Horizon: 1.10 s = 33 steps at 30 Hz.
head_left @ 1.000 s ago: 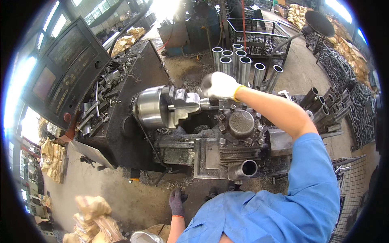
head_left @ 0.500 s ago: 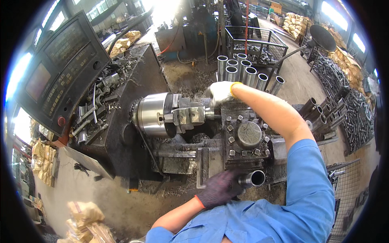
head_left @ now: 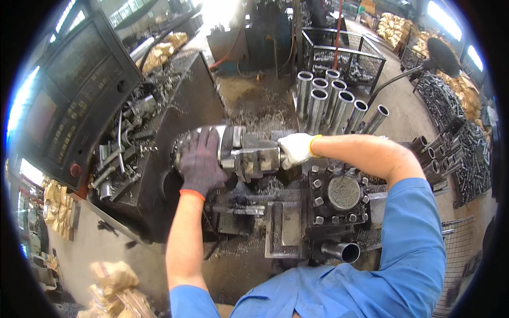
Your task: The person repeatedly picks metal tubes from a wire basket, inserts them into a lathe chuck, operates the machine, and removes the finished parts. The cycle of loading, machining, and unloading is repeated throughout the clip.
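My left hand [head_left: 203,161], in a dark glove with an orange cuff, lies across the steel lathe chuck [head_left: 227,139], its fingers stretched over the rim. My right hand [head_left: 297,148], in a white glove with a yellow cuff, closes round the short metal workpiece [head_left: 284,159] that sticks out of the chuck jaws [head_left: 254,157]; the glove hides much of it. Right of the jaws stands the tool post [head_left: 343,193], ringed with bolts. A metal tube [head_left: 342,251] lies on the near side, in front of my blue shirt.
A control panel [head_left: 66,100] with a red button rises at the left. Scrap and bars [head_left: 124,143] cover the headstock top. Several upright steel tubes [head_left: 339,106] stand beyond the tool post, before a wire-mesh bin [head_left: 350,55]. Tan sacks [head_left: 114,286] sit at lower left.
My left hand has left the near tube and moved up and left onto the chuck. My right hand stays at the jaws' end, while the whole view has shifted slightly.
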{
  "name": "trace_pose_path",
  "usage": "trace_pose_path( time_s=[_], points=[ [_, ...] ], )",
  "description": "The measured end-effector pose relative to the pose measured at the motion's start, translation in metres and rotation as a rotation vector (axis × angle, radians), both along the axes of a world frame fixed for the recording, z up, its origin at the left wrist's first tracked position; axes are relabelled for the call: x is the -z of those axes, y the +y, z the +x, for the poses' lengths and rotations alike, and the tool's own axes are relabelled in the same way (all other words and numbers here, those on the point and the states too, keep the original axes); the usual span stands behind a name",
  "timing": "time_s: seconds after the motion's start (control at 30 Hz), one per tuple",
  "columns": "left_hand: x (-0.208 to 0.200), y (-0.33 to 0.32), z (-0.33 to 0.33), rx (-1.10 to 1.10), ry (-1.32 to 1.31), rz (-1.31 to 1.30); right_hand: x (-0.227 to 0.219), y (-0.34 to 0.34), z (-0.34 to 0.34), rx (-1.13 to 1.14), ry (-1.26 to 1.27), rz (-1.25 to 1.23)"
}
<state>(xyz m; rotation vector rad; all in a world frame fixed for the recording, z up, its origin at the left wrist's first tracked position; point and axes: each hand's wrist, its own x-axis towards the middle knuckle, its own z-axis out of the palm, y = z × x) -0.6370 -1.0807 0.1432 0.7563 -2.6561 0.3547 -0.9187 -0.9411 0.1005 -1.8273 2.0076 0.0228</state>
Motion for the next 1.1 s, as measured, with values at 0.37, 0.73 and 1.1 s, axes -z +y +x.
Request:
trace_pose_path(
  time_s=[0.37, 0.73, 1.1],
  points=[
    [-0.003, 0.135, 0.030, 0.521, 0.582, 0.227, 0.002, -0.013, -0.013, 0.183, -0.511, 0.317],
    [0.058, 0.291, 0.033, 0.581, 0.175, 1.304, 0.005, -0.009, -0.016, 0.170, -0.493, 0.293],
    [0.014, 0.123, 0.005, 0.134, 0.787, 0.667, 0.013, -0.005, -0.014, 0.015, -0.139, 0.066]
  ],
)
